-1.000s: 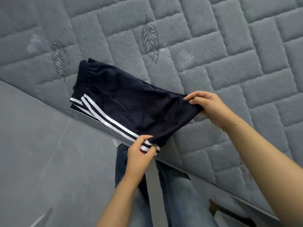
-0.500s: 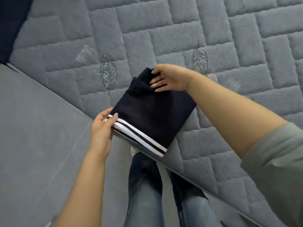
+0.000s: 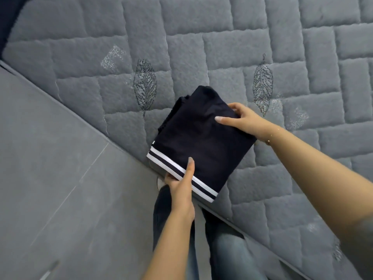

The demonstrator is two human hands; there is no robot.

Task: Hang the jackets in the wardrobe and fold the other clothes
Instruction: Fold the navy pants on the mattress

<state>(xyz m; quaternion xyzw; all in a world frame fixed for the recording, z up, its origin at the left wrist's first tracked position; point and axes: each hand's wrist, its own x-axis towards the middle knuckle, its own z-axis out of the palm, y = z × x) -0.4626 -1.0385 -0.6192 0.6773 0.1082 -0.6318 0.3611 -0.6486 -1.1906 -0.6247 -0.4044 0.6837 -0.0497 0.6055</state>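
Note:
The dark navy shorts [image 3: 201,142] with white side stripes lie folded into a compact rectangle at the edge of the grey quilted mattress [image 3: 222,47]. My left hand [image 3: 181,190] grips the striped near edge, thumb on top and fingers underneath. My right hand [image 3: 240,120] holds the far right edge of the bundle, thumb over the fabric and fingers curled round the side. The striped corner juts slightly past the mattress edge.
Grey tiled floor [image 3: 60,188] fills the left and lower left. My legs in blue jeans [image 3: 222,249] stand against the bed edge. A dark cloth [image 3: 8,21] shows at the top left corner. The mattress stretches away to the right and top.
The shorts went from half-open to a folded rectangle. My right hand came off the top and now holds the right edge; my left hand slid along the striped edge toward me.

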